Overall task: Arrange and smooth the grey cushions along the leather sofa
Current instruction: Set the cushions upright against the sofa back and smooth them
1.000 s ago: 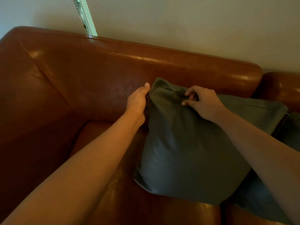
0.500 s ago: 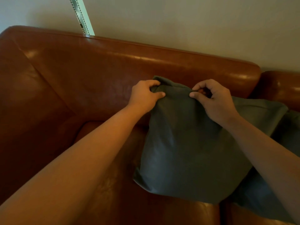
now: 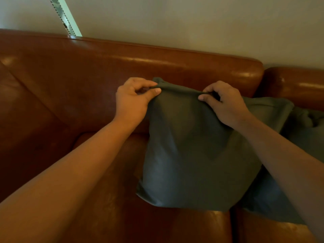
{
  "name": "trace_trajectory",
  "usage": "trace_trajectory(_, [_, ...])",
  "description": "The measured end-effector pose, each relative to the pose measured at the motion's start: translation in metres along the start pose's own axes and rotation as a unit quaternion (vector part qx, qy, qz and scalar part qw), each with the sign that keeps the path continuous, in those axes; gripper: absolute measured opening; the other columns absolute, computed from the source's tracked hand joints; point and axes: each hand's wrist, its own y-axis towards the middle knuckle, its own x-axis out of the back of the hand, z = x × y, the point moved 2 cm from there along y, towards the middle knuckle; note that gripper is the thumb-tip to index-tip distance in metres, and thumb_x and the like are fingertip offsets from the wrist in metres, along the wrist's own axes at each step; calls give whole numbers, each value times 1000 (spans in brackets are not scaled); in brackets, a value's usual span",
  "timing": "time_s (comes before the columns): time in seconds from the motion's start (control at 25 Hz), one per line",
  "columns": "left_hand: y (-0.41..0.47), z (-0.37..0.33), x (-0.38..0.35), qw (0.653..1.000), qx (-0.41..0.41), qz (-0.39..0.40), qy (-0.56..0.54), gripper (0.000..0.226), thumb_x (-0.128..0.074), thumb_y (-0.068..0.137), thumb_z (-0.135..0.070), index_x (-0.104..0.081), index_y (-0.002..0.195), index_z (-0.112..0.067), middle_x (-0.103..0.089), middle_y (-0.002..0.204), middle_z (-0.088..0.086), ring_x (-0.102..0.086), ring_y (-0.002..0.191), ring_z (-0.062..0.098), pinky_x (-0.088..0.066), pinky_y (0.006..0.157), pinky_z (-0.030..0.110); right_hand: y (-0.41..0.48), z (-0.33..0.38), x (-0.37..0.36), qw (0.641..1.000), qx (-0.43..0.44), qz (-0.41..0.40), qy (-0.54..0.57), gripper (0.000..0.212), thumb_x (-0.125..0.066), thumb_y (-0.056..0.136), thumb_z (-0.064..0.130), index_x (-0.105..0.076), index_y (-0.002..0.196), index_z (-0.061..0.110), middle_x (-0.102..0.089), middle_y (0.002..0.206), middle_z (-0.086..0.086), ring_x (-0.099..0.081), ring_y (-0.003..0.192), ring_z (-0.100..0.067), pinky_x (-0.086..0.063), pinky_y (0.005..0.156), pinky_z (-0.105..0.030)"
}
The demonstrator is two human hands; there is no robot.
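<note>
Grey cushion [image 3: 189, 155] upright against leather sofa [image 3: 87, 81] backrest, top edge pinched by left hand [image 3: 133, 100], right hand [image 3: 226, 102].

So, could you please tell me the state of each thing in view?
front grey cushion: upright, leaning on the leather sofa back.
left hand: pinches the front cushion's top left corner.
right hand: pinches its top edge.
second grey cushion: slumped at the right, partly covered by the front one.
</note>
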Motion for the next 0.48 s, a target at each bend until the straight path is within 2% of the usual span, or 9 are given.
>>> trace_trajectory(0.08, [-6,-2,-6,999,20,-4,-36,14,-75,81,-8,-70,91,-16,-65,88,-9,-60,79,-4,-48,78,14,-2,3,-3,1000,3,-13,14,6,-62,94,25,-58,95,21,-53,97,2,-51,97,-17,-44,86,-35])
trace_trajectory(0.12, [-7,-1,-8,1000,14,-2,-17,13,-71,84,-8,-66,90,-18,-64,88,-12,-61,80,-2,-49,77,15,-2,5,-5,1000,11,-15,17,5,-62,94,23,-59,95,19,-53,98,1,-51,97,-17,-44,86,-35])
trace_trajectory(0.24, [-6,-4,-9,997,-29,20,74,17,-63,90,-8,-51,90,-20,-56,84,-15,-56,76,-1,-44,66,8,0,7,-8,999,41,-18,14,3,-61,95,22,-58,94,21,-50,96,4,-50,95,-15,-45,89,-44])
trace_trajectory(0.32, [-1,-3,-10,996,-15,25,89,22,-65,89,-7,-47,94,-19,-50,82,-13,-51,72,1,-40,63,7,-1,7,-10,998,48,-26,7,6,-61,94,25,-56,92,26,-49,95,7,-49,95,-13,-45,91,-49])
trace_trajectory(0.4, [3,4,-11,997,2,18,81,27,-72,84,-11,-49,97,-19,-46,77,-13,-47,67,1,-39,61,9,-3,2,-9,998,37,-43,7,7,-61,94,27,-54,92,27,-50,95,8,-48,95,-11,-44,91,-48])
trace_trajectory(0.48, [10,14,5,997,-12,-42,57,19,-75,80,-19,-59,89,-20,-48,69,-14,-45,60,-3,-38,61,15,-5,-3,-4,1000,4,-25,15,6,-58,96,28,-56,97,23,-53,98,6,-51,96,-14,-45,91,-44])
